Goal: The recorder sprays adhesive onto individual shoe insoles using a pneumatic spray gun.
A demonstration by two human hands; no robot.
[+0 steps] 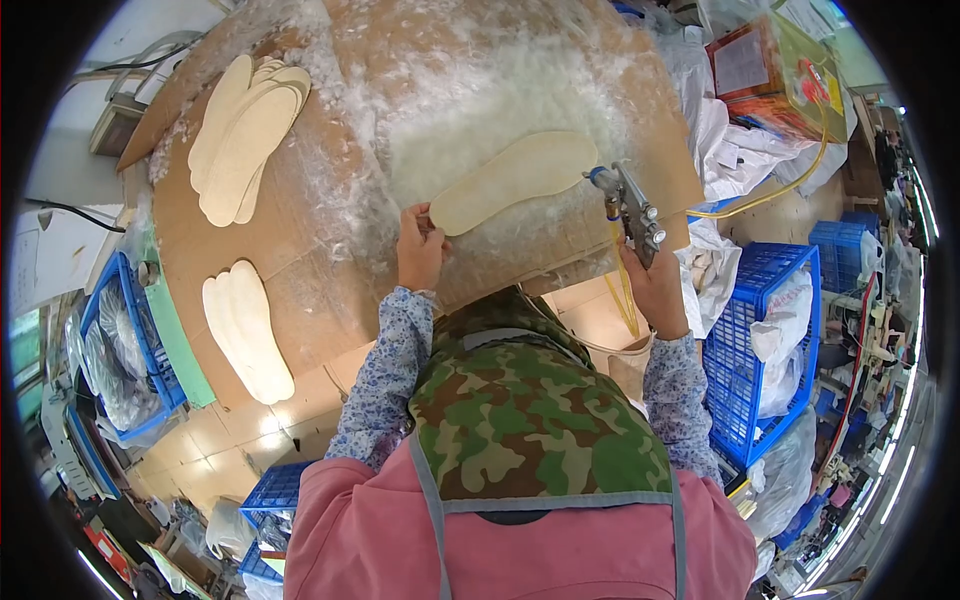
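Observation:
My left hand (pixel 421 247) pinches the heel end of a cream insole (pixel 515 180) between thumb and fingers, over the cardboard-covered table. In my right hand (pixel 654 285) is a metal spray gun (pixel 632 207) with yellow hoses hanging below it. Its blue-tipped nozzle sits right beside the insole's wide end. A whitish haze hangs over the cardboard just beyond the insole. At the far left lies a fanned pile of insoles (pixel 245 140). Nearer on the left is a smaller overlapping stack of insoles (pixel 248 330).
White fibrous residue coats much of the cardboard (pixel 335 240). A blue crate (pixel 758 350) with plastic bags stands to the right, another blue crate (pixel 128 345) to the left. At the far right is a square metal can (pixel 775 75), with a yellow hose (pixel 800 180) running from it.

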